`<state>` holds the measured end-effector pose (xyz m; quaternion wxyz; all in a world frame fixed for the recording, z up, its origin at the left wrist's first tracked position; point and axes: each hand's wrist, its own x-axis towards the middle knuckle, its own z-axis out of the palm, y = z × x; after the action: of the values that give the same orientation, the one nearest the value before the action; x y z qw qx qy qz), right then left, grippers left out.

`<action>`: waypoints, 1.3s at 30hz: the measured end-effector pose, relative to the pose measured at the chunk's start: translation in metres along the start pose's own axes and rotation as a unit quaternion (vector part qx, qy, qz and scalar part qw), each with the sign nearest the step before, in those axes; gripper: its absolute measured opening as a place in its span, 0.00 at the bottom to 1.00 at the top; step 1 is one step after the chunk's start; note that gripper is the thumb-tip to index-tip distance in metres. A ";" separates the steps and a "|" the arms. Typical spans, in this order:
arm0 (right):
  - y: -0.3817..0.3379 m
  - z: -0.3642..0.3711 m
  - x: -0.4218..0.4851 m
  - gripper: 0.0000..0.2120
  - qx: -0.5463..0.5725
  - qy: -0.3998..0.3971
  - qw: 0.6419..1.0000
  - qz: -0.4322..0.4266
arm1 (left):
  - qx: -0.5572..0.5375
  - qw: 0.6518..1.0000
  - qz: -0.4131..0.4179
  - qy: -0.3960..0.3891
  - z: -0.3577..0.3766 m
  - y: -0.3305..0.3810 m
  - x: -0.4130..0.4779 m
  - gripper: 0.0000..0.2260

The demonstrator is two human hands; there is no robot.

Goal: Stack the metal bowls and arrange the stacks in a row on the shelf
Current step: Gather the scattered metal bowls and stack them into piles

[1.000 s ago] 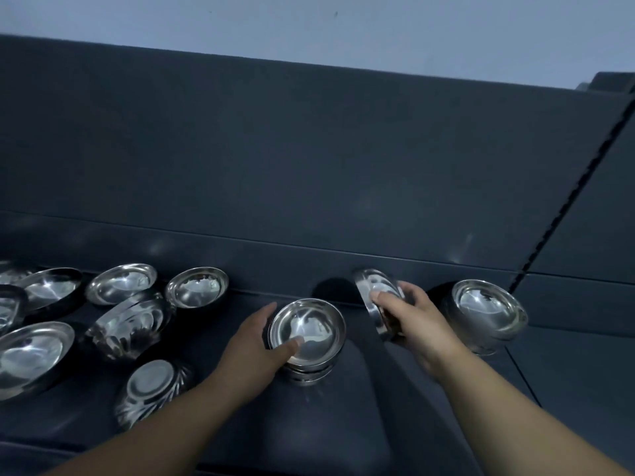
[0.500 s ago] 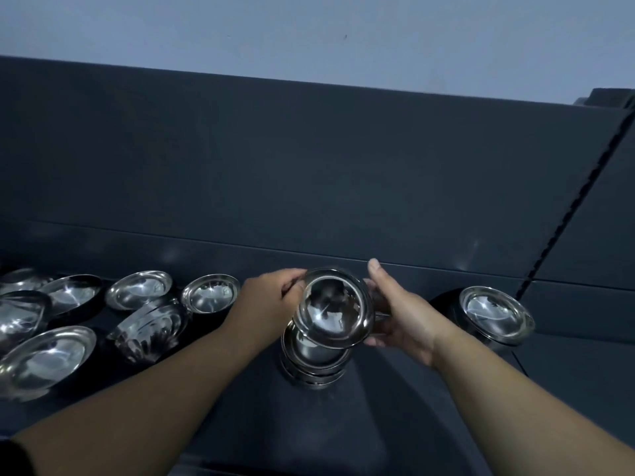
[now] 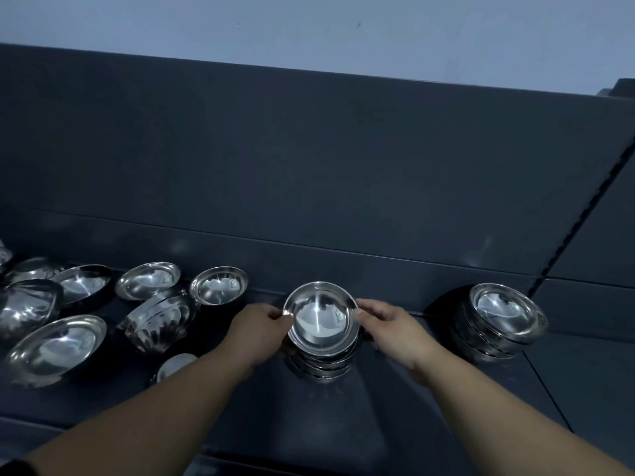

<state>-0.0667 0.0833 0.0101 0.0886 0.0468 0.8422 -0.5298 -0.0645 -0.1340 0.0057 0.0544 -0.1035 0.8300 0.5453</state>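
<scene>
A shiny metal bowl [image 3: 321,319] sits mouth up on top of a short stack of bowls [image 3: 319,367] in the middle of the dark shelf [image 3: 395,424]. My left hand [image 3: 261,329] pinches its left rim and my right hand [image 3: 388,326] pinches its right rim. A second stack of bowls [image 3: 500,321] stands to the right against the back wall. Several loose bowls lie at the left, among them a plain one [image 3: 220,285] and a ribbed one tipped on its side [image 3: 159,321].
The dark back panel [image 3: 309,183] rises right behind the stacks. More loose bowls [image 3: 55,348] crowd the shelf's left end, one partly hidden under my left forearm [image 3: 175,365]. A seam in the shelf [image 3: 546,383] runs forward beside the right stack.
The bowl my right hand held on edge was turned mouth up and lowered onto the middle stack. Both hands now hold its rim from either side.
</scene>
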 end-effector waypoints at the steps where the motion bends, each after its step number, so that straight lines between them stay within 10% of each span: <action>1: 0.002 0.001 0.002 0.13 0.008 -0.003 1.000 -0.003 | -0.030 0.999 -0.019 -0.012 0.002 -0.001 -0.002 0.08; 8: 0.019 0.007 0.007 0.14 0.021 -0.008 1.000 0.018 | 0.039 0.999 -0.016 -0.011 0.005 -0.015 -0.003 0.17; 21: 0.060 -0.006 -0.010 0.10 0.053 0.008 0.998 0.029 | -0.219 0.966 -0.116 -0.076 0.050 -0.016 -0.010 0.19; 29: 0.073 -0.032 -0.010 0.25 0.066 -0.006 0.998 0.022 | -0.287 0.945 -0.122 -0.099 0.093 0.006 0.000 0.19; 39: 0.084 -0.030 -0.019 0.18 -0.118 -0.010 0.992 0.038 | 0.002 0.998 -0.025 -0.061 0.085 -0.015 -0.009 0.27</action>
<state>-0.0369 0.1469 -0.0480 0.1219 0.0628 0.8956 -0.4232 -0.0544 -0.0604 -0.0396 0.1187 -0.0905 0.8232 0.5478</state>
